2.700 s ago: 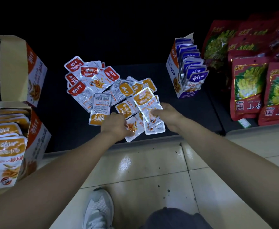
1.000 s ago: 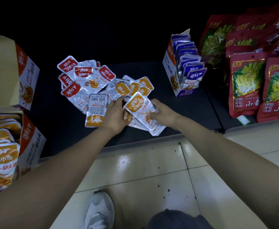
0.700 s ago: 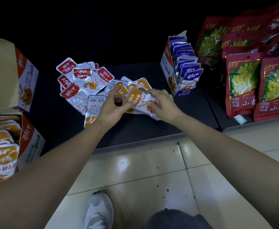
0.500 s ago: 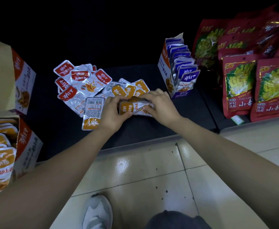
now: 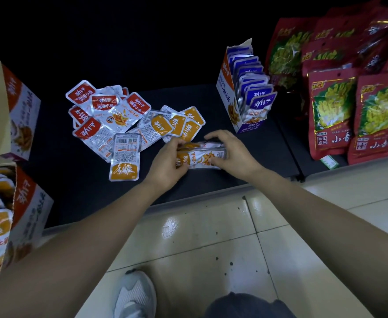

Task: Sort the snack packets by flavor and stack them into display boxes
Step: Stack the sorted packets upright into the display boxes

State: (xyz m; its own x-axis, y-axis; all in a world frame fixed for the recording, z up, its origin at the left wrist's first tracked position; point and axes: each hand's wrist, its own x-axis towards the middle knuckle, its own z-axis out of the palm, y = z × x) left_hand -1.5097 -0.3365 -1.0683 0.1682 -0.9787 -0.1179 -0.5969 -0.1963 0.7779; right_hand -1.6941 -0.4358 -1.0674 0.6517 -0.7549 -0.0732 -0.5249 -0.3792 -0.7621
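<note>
Both hands clamp a small stack of orange packets (image 5: 201, 158) low over the dark shelf (image 5: 85, 191), near its front edge. The left hand (image 5: 165, 164) curls round one end and the right hand (image 5: 236, 154) pinches the other. To do this well, tap the edges level before carrying the bundle to the orange display box (image 5: 25, 203) at far left — a ragged stack would likely snag. The packet count is hard to judge, fingers hide the stack's ends, and the frame cuts off that box.
</note>
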